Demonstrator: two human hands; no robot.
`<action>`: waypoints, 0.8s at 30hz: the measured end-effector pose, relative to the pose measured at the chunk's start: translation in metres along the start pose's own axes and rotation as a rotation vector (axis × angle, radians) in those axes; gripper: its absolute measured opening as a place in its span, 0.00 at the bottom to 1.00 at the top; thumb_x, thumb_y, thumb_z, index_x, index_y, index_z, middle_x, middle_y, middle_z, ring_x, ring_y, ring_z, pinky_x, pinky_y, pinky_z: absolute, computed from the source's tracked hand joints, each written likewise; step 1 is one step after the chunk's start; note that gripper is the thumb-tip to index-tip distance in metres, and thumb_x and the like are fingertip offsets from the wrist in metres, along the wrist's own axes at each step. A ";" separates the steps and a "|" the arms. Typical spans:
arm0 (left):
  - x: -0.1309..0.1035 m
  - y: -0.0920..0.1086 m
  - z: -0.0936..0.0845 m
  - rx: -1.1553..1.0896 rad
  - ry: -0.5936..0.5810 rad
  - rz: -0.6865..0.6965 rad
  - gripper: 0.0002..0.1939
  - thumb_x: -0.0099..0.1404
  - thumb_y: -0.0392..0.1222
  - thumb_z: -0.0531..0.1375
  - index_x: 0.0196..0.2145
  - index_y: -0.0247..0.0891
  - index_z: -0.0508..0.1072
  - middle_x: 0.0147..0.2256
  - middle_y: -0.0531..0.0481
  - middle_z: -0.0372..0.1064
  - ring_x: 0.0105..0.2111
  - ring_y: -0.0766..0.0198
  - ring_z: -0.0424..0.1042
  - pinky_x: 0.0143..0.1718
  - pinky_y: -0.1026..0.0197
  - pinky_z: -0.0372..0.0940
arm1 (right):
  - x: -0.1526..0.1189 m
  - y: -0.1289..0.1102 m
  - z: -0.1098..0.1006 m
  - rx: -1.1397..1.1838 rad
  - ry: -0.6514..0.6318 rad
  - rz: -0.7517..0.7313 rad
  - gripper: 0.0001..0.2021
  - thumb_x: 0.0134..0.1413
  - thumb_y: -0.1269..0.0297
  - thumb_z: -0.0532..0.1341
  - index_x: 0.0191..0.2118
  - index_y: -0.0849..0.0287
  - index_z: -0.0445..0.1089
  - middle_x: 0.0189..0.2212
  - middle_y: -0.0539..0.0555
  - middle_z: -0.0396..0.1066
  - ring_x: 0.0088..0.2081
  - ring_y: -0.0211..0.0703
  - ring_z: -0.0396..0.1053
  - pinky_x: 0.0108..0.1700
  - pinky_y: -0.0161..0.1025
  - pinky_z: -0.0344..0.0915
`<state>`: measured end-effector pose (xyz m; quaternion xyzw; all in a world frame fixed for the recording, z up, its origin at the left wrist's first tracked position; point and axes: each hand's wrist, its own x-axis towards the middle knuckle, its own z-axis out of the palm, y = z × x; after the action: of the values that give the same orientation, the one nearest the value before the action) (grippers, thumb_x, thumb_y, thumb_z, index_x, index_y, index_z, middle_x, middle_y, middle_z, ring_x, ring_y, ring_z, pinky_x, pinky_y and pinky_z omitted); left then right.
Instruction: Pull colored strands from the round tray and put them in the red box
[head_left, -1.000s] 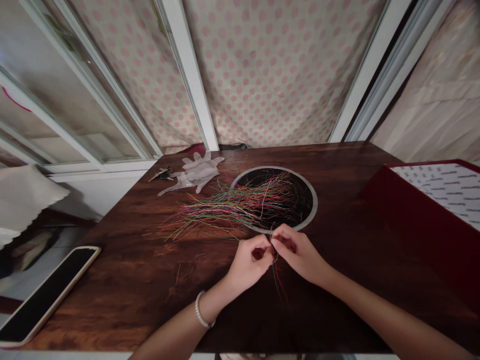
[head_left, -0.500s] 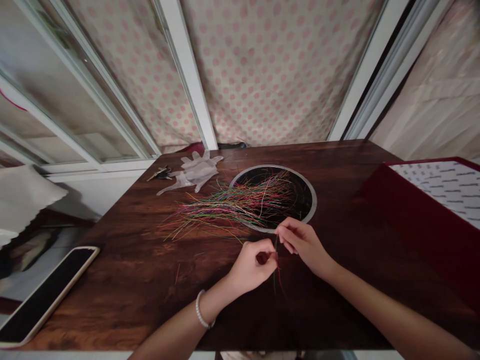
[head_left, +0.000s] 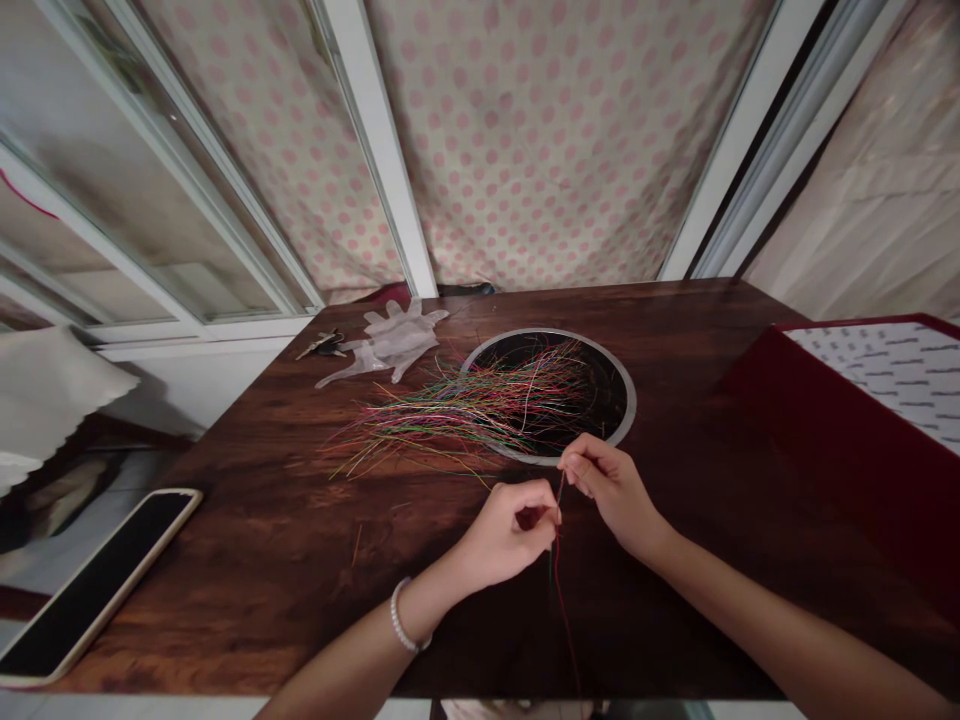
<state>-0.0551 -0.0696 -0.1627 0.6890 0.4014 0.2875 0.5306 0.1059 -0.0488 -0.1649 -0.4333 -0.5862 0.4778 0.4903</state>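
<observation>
My left hand, with a beaded bracelet at the wrist, pinches thin coloured wires between thumb and forefinger. Just above and to the right, my right hand pinches the upper part of the same strands. Red and green lengths hang below my left hand, the red one reaching the table's front edge. Beyond both hands lies a loose bundle of many-coloured wires, partly across a round black plate with a grey rim.
A clear plastic glove and keys lie at the table's far left. A phone sits at the left edge. On the right stands a dark red box or folder with a patterned white inside. The wooden table backs onto a curtained glass door.
My right hand has shifted slightly right, a little farther from the left. The red strand now hangs lower and straighter. The bundle stays in place.
</observation>
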 end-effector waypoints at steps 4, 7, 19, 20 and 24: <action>0.001 0.001 0.000 -0.047 0.000 -0.017 0.06 0.57 0.31 0.52 0.25 0.34 0.67 0.20 0.54 0.63 0.20 0.71 0.61 0.21 0.69 0.54 | -0.002 0.000 0.002 0.000 0.057 -0.019 0.10 0.54 0.62 0.56 0.25 0.60 0.65 0.18 0.46 0.57 0.20 0.32 0.52 0.21 0.32 0.48; 0.002 0.002 0.000 -0.059 0.021 -0.018 0.06 0.56 0.31 0.53 0.24 0.34 0.67 0.19 0.55 0.62 0.19 0.71 0.60 0.21 0.69 0.53 | -0.002 0.000 0.002 0.003 0.072 -0.014 0.11 0.54 0.61 0.57 0.25 0.60 0.65 0.18 0.46 0.58 0.20 0.32 0.52 0.21 0.32 0.48; 0.005 0.007 0.000 -0.298 0.201 -0.088 0.12 0.63 0.47 0.53 0.32 0.34 0.67 0.22 0.52 0.67 0.21 0.69 0.67 0.25 0.65 0.64 | 0.005 -0.003 -0.003 -0.011 -0.096 0.093 0.13 0.54 0.55 0.57 0.30 0.61 0.68 0.19 0.46 0.61 0.18 0.30 0.56 0.20 0.30 0.54; 0.005 0.007 0.000 -0.309 0.208 -0.092 0.13 0.62 0.48 0.55 0.31 0.34 0.67 0.22 0.52 0.67 0.20 0.69 0.67 0.25 0.66 0.65 | 0.005 -0.003 -0.003 -0.013 -0.108 0.094 0.12 0.53 0.56 0.57 0.30 0.61 0.68 0.19 0.47 0.62 0.19 0.31 0.56 0.20 0.30 0.55; 0.006 0.004 0.000 -0.297 0.265 -0.074 0.13 0.61 0.48 0.57 0.29 0.34 0.67 0.20 0.53 0.68 0.18 0.70 0.67 0.23 0.66 0.65 | 0.004 -0.003 -0.003 -0.025 -0.116 0.096 0.12 0.53 0.55 0.58 0.29 0.61 0.67 0.20 0.47 0.62 0.19 0.31 0.57 0.20 0.30 0.56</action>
<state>-0.0506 -0.0652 -0.1588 0.5442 0.4459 0.4118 0.5792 0.1077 -0.0454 -0.1610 -0.4387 -0.5979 0.5177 0.4266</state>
